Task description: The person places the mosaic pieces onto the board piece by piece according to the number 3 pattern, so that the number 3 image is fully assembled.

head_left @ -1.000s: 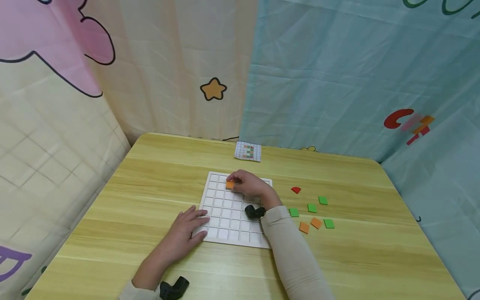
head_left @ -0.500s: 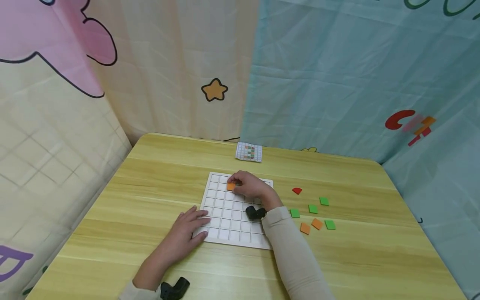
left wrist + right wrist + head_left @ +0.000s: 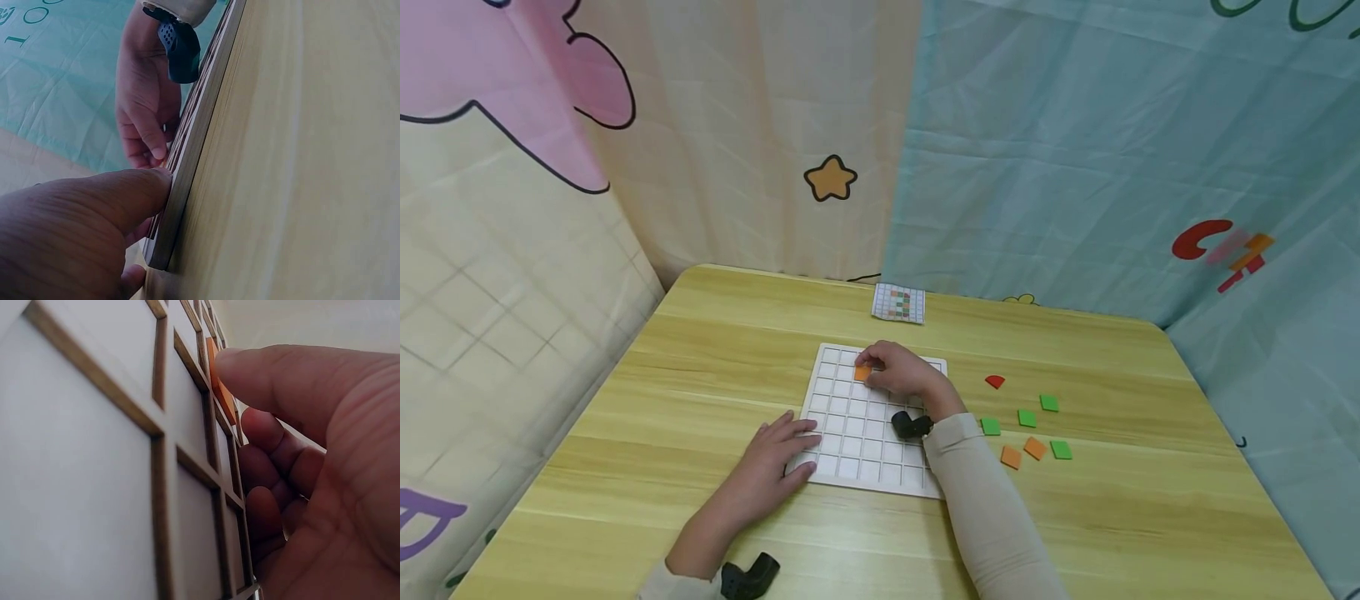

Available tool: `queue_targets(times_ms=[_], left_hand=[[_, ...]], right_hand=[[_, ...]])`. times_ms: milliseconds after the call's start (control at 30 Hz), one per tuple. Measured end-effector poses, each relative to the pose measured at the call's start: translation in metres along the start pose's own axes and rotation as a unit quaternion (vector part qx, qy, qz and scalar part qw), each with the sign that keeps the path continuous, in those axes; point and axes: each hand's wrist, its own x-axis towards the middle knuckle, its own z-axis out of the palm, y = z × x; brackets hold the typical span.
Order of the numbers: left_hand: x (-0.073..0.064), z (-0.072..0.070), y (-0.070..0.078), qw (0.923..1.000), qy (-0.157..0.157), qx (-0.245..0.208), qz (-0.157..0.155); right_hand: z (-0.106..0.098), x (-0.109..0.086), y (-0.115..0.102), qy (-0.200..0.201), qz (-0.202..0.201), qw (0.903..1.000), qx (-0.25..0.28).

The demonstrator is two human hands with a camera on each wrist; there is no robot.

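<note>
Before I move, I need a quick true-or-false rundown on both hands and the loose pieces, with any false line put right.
1. The bare right hand pinches an orange square tile at the white gridded board. True.
2. The bare left hand grips the red wedge-shaped tile. False: the left hand touches the board's left edge; the red wedge-shaped tile lies to the right of the board.
3. Four green square tiles lie on the yellow wood-grain table, right of the board. True.
4. The small card printed with a coloured grid lies on the board. False: the card lies on the table, beyond the board's far edge.
</note>
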Motion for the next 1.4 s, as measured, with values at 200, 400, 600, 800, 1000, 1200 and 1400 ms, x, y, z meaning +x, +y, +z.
queue_targets(times_ms=[200, 400, 600, 800, 1000, 1200, 1400], left_hand=[[0.000, -0.001, 0.001, 0.9999, 0.007, 0.002, 0.008], [0.000, -0.001, 0.002, 1.0000, -0.002, -0.005, -0.004], [0.000, -0.001, 0.002, 1.0000, -0.006, -0.004, -0.004], [0.001, -0.001, 0.001, 1.0000, -0.005, -0.002, -0.004], [0.001, 0.000, 0.000, 1.0000, -0.006, -0.002, -0.003], [0.000, -0.001, -0.001, 1.0000, -0.005, -0.001, -0.004], [0.000, -0.001, 0.000, 0.9999, -0.009, -0.004, -0.006]], right_hand=[[-0.001, -0.002, -0.001, -0.001, 0.000, 0.9998, 0.020], [-0.002, -0.005, -0.001, 0.014, 0.017, 0.9992, 0.033], [-0.005, -0.009, 0.000, 0.056, 0.018, 0.9964, 0.061], [-0.014, -0.017, -0.001, 0.084, 0.009, 0.9936, 0.076], [-0.025, -0.031, 0.001, 0.088, 0.021, 0.9928, 0.078], [-0.038, -0.050, 0.009, 0.093, 0.034, 0.9926, 0.070], [-0.051, -0.072, 0.015, 0.103, 0.051, 0.9922, 0.049]])
